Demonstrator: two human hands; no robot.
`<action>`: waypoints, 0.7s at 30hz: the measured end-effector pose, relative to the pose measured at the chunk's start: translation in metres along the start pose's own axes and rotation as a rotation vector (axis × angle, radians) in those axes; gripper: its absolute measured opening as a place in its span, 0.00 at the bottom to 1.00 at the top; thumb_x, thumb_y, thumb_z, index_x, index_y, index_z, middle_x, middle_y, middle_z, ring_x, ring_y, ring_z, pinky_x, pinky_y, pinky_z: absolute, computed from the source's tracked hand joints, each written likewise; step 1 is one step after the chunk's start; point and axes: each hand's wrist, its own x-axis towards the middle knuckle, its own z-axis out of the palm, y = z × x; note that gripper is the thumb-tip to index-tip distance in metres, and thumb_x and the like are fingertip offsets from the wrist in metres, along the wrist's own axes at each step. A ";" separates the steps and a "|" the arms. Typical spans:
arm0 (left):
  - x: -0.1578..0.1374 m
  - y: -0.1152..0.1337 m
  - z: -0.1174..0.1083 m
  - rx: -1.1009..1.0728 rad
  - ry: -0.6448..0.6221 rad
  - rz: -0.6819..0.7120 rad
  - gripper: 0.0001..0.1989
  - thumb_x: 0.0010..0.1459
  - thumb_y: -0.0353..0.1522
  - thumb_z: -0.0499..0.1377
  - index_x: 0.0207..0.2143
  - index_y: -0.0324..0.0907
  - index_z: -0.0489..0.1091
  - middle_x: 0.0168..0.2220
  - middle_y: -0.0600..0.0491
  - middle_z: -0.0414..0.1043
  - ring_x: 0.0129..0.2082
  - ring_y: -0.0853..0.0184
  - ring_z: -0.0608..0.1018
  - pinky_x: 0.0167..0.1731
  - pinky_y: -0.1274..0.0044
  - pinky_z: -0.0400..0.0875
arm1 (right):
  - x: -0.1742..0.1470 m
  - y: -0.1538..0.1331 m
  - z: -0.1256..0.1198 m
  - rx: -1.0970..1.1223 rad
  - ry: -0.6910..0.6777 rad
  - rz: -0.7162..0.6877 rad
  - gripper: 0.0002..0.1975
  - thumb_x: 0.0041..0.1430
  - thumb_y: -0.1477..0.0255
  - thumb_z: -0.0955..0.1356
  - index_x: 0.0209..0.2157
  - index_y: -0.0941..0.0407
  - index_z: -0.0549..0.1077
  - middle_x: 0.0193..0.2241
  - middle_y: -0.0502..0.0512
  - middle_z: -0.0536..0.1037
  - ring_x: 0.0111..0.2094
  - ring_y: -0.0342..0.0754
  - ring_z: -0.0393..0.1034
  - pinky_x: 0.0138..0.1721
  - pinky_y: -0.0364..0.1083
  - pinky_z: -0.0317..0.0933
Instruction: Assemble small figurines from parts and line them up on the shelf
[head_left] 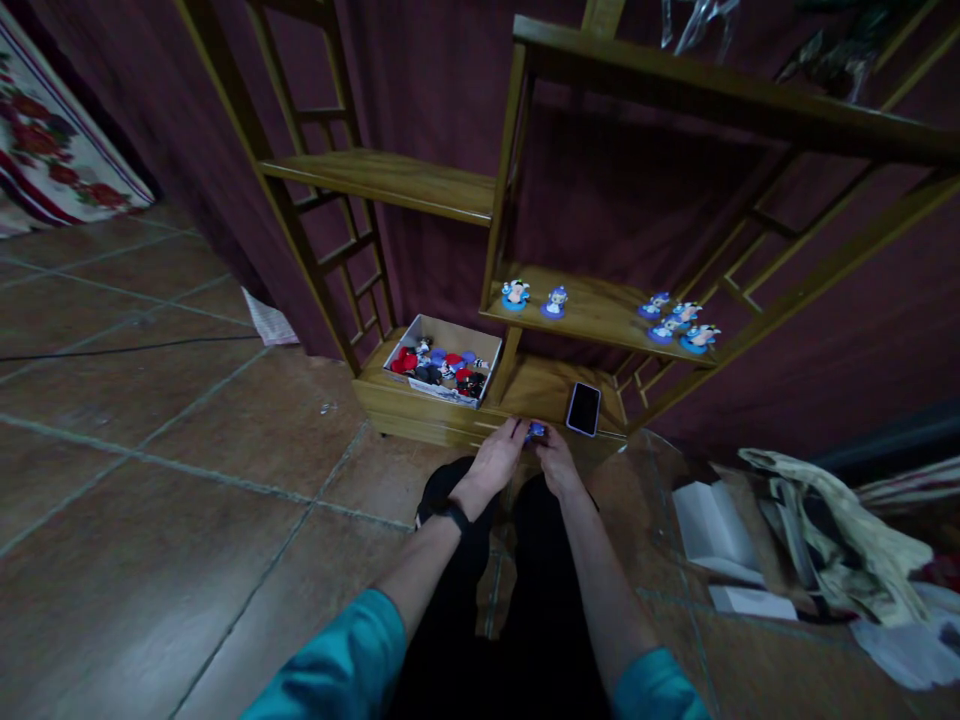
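Between my two hands, just in front of the low shelf, is a small blue-purple figurine (535,431), mostly covered by fingers. My left hand (498,458) closes on it from the left, and my right hand (556,461) grips its right side. To the left, an open cardboard box (491,357) holds several red, black, white and purple figurines. On the shelf above stand a light-blue-based figurine (515,294) and a purple one (555,302) at the left. A cluster of several similar figurines (684,316) stands at that shelf's right end.
A phone (583,409) lies on the bottom board, right of my hands. The wooden shelf unit (420,182) rises in front of a dark red curtain. White boxes (716,530), crumpled cloth (840,530) and a plastic bag (911,640) lie on the tiled floor at right.
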 end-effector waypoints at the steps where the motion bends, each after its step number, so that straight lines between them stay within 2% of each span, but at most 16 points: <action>1: -0.001 0.000 0.000 0.008 -0.004 0.015 0.24 0.51 0.21 0.51 0.52 0.44 0.60 0.50 0.45 0.61 0.48 0.60 0.68 0.48 0.72 0.62 | 0.000 -0.001 0.000 0.002 0.000 0.000 0.21 0.36 0.76 0.68 0.39 0.54 0.71 0.37 0.50 0.74 0.39 0.47 0.67 0.44 0.49 0.60; 5: -0.004 0.001 0.001 0.003 -0.002 0.037 0.26 0.50 0.20 0.51 0.52 0.43 0.59 0.50 0.45 0.61 0.48 0.60 0.68 0.49 0.71 0.61 | -0.003 -0.004 0.001 -0.013 0.003 -0.004 0.21 0.36 0.76 0.68 0.38 0.53 0.71 0.38 0.52 0.75 0.40 0.49 0.67 0.44 0.49 0.61; 8: -0.003 0.000 0.001 -0.067 0.045 -0.005 0.24 0.52 0.23 0.51 0.52 0.43 0.60 0.49 0.45 0.62 0.47 0.61 0.69 0.48 0.71 0.62 | -0.004 -0.005 0.001 -0.009 -0.017 -0.005 0.21 0.37 0.75 0.68 0.39 0.54 0.71 0.39 0.52 0.75 0.41 0.49 0.67 0.45 0.50 0.60; 13: 0.003 -0.006 0.001 -0.285 0.158 -0.094 0.16 0.49 0.25 0.56 0.42 0.43 0.69 0.40 0.48 0.67 0.43 0.60 0.71 0.47 0.70 0.62 | -0.005 -0.006 0.003 -0.041 -0.066 -0.008 0.18 0.39 0.73 0.69 0.38 0.55 0.73 0.37 0.53 0.76 0.41 0.50 0.68 0.48 0.51 0.57; 21: 0.011 -0.016 0.000 -0.336 0.152 -0.184 0.13 0.42 0.25 0.60 0.34 0.43 0.72 0.33 0.50 0.69 0.35 0.63 0.72 0.42 0.70 0.65 | -0.005 -0.010 0.005 -0.040 -0.052 -0.015 0.18 0.38 0.69 0.71 0.36 0.56 0.74 0.38 0.53 0.77 0.41 0.49 0.68 0.48 0.50 0.57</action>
